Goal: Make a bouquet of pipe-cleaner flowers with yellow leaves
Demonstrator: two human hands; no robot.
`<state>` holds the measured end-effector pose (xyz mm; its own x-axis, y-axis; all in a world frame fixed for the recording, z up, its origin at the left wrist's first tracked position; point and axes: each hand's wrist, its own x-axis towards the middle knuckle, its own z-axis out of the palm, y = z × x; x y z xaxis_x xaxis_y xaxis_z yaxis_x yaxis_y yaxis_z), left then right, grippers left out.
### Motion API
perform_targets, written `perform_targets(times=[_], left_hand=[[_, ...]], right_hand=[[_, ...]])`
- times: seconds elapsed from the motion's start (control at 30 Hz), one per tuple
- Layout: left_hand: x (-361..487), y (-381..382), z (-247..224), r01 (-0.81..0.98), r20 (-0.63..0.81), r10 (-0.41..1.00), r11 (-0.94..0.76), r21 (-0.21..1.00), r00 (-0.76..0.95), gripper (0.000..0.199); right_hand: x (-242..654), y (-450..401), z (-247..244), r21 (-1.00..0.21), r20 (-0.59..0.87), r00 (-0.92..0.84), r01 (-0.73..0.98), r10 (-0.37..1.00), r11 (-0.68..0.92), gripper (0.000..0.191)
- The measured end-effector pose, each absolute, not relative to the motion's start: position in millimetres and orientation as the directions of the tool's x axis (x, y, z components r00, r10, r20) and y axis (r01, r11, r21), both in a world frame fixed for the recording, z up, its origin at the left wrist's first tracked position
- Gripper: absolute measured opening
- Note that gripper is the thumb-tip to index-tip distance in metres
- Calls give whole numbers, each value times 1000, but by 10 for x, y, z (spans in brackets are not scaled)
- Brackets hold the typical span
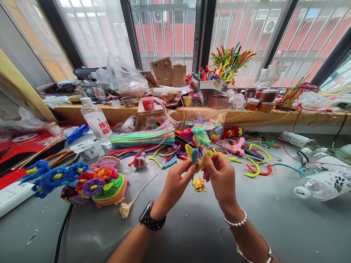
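Observation:
Above the middle of the grey table (175, 233), both hands meet at a fuzzy flower with yellow petals and a blue centre (195, 156). My left hand (178, 182) pinches it from the left, low on its blue part. My right hand (219, 179) has thumb and fingers closed on the yellow petal at the right. Just behind the hands rise light green and turquoise fuzzy flowers (201, 134); whether they are held too cannot be told. Below the fingertips lies a small yellow and red fuzzy clump (199, 185) on the table.
Colourful finished flowers (93, 186) and a white fuzzy flower (125, 210) lie at left. Behind are a pastel pipe-cleaner bundle (142, 136), a standing bottle (95, 120) and a pink glue gun (236, 147). Bottles (326, 186) lie at right. A black cable (62, 233) crosses the front left.

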<state>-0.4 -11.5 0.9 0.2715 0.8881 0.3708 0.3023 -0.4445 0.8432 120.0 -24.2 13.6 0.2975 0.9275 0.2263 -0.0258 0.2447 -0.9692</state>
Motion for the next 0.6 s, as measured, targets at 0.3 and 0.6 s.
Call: perform_targets(times=[0.3, 0.6], left_hand=[[57, -135, -3, 306, 393, 868, -479, 823, 304, 26], [52, -114, -10, 124, 312, 897, -364, 923, 313, 26]], right_hand=[[1197, -197, 108, -936, 249, 186, -206, 950, 286, 21], [1333, -161, 170, -947, 227, 0, -233, 974, 220, 20]])
